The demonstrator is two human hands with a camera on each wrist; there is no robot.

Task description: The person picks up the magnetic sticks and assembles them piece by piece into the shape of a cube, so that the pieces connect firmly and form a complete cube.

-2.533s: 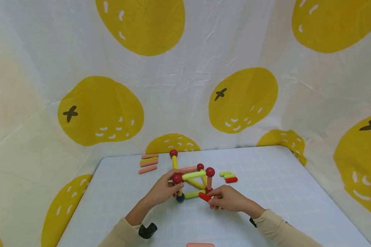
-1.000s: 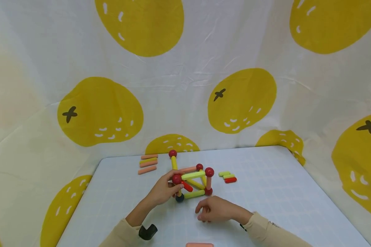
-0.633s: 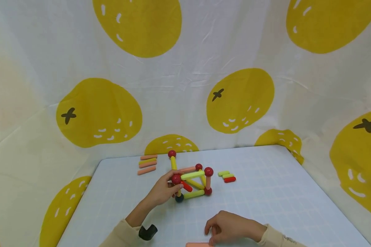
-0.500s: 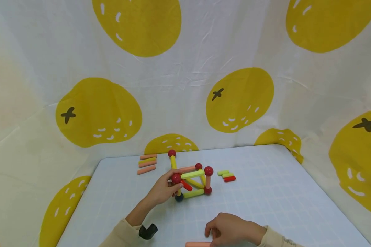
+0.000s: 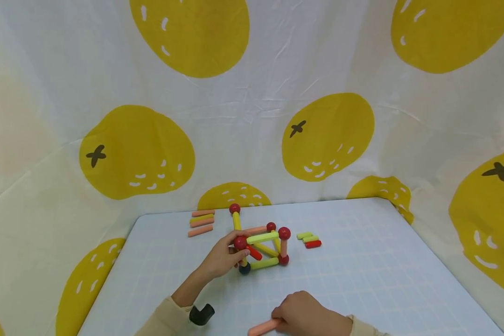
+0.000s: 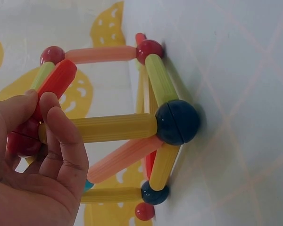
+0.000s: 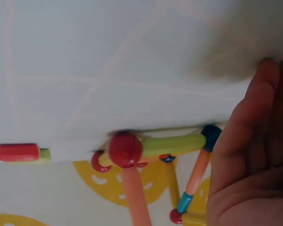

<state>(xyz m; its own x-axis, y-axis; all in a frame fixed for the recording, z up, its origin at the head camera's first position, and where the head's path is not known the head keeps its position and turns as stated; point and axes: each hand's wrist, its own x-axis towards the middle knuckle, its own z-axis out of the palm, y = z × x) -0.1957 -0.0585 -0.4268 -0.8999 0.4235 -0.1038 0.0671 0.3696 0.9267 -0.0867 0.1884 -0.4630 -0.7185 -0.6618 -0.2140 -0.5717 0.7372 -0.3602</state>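
My left hand (image 5: 221, 259) grips a front corner of a ball-and-stick frame (image 5: 263, 238), built of yellow, lime and salmon sticks with red and dark blue balls. In the left wrist view, thumb and fingers close about a red ball (image 6: 24, 137) at that corner, and a short red stick (image 6: 58, 82) slants out from it past the thumb. Near the table's front edge, my right hand (image 5: 308, 315) pinches one end of a loose salmon stick (image 5: 262, 327), which angles toward the lower left. That stick is hidden in the right wrist view.
Several salmon and yellow sticks (image 5: 200, 230) lie at the table's back left. Right of the frame are two short lime sticks (image 5: 304, 235) and a red one (image 5: 313, 244). A fruit-print cloth (image 5: 243, 140) hangs behind the table (image 5: 361, 261).
My right hand has left the red stick at the left hand's corner of the frame, drawn back to the front edge, and gripped and turned the salmon stick. My left hand stays put.
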